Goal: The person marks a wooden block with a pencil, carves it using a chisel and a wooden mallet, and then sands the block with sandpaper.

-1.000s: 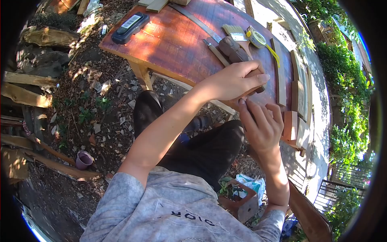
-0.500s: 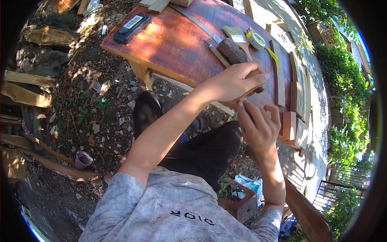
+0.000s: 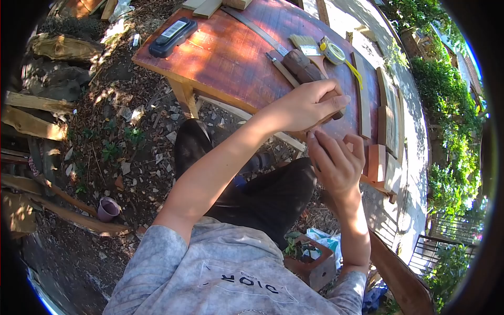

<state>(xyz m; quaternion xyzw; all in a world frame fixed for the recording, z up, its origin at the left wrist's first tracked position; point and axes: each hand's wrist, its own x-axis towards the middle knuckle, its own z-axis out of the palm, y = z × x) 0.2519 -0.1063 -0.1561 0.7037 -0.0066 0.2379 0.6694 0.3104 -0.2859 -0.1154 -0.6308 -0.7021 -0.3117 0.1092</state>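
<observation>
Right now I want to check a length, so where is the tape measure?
In the head view, the tape measure lies on the reddish table, right of centre, just right of the paintbrush and beyond the left hand.

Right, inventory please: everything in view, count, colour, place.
Table: one, red-brown, top centre
Case: one, black, table's left corner
Ruler: one, silver, on table
Brush: one, pale-bristled, on table
Tape measure: one, yellow, beside brush
Wooden piece: one, dark brown, over table
Thin tool: one, brown-handled, beside wooden piece
Wood strips: several, brown, table's right
Pot: one, purple, ground left
Rough timber: several, brown, far left
Plants: many, green, far right
Shirt: one, grey, bottom centre
Trousers: one pair, black, centre
Left hand: one, grip on wooden piece
Right hand: one, just below left hand
</observation>
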